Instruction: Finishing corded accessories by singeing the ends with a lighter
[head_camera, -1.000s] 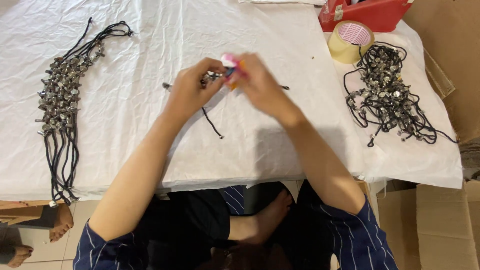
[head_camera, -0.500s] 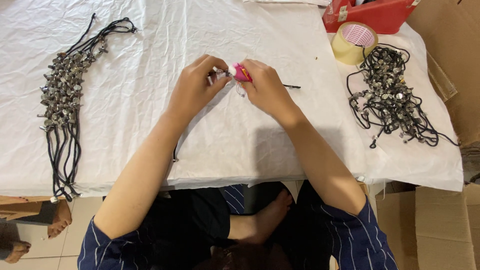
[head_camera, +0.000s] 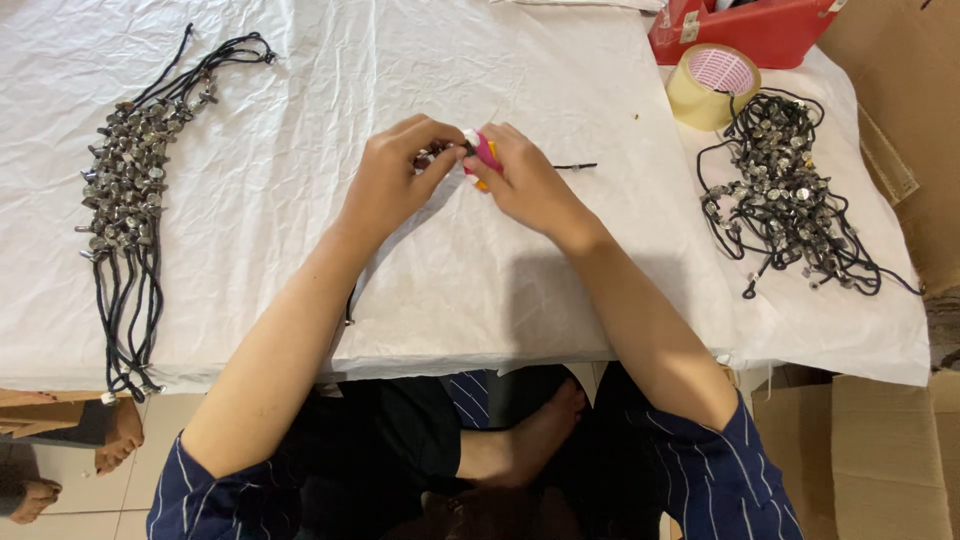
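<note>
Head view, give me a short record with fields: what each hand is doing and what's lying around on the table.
left hand: pinches a black cord with metal beads
right hand: grips a small pink tool at the cord
surface: white sheet
far left: straight row of beaded cords
far right: tangled pile of beaded cords
top right: tape roll, red box

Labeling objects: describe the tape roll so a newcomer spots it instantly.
Start at the white table and go to its far right corner, by the red box. The tape roll lies flat beside the tangled cords: a tan ring, the only round thing there.
</note>
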